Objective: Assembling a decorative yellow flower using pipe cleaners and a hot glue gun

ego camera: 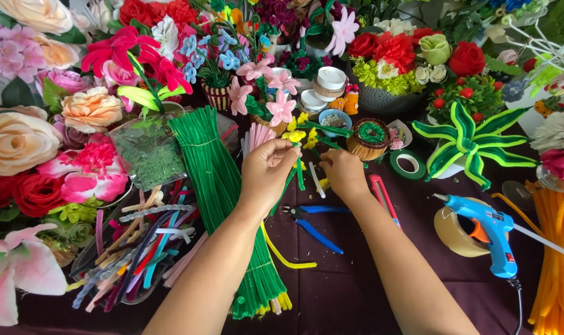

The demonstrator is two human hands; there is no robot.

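At a crowded craft table, the person's left hand [266, 170] pinches a small yellow pipe-cleaner flower [296, 135] between thumb and fingertips, its green stem [300, 177] hanging just below the knuckles. The right hand [344, 174], close beside it, is curled shut around the far end of the same stem work; exactly what it grips is hidden under the fingers. Keeping both hands this near and the pinch close under the bloom looks the surest way to wrap the stem tightly without bending the petals. Blue-handled pliers [316, 226] lie just below the wrists, a bundle of green pipe cleaners [220, 186] to the left of the left hand, and a blue glue gun [486, 236] well off to the right.
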